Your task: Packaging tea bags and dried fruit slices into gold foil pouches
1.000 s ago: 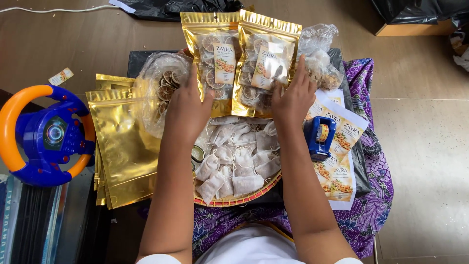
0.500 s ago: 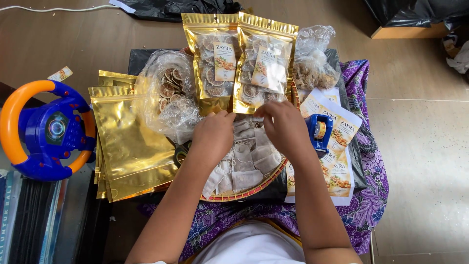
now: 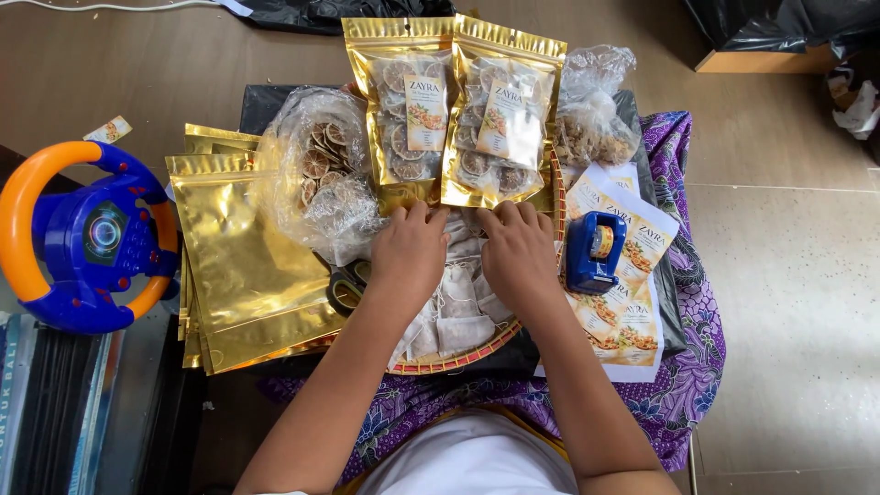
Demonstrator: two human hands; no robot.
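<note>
Both hands lay palm-down on the white sachets (image 3: 456,312) heaped in the woven tray (image 3: 477,353), just below two filled gold pouches (image 3: 456,110). The left hand (image 3: 408,252) and right hand (image 3: 520,252) had fingers curled into the pile; whether either held one, I could not tell. Picking one sachet cleanly seemed best, wrists kept low

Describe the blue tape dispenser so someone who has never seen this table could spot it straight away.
Start at the round woven tray holding white sachets, where both hands rest. Just beyond its rim, beside the right hand, the small blue plastic tape dispenser sits on a fan of printed paper labels. It is the only solid blue thing on that side; the blue toy steering wheel lies far opposite.
</note>
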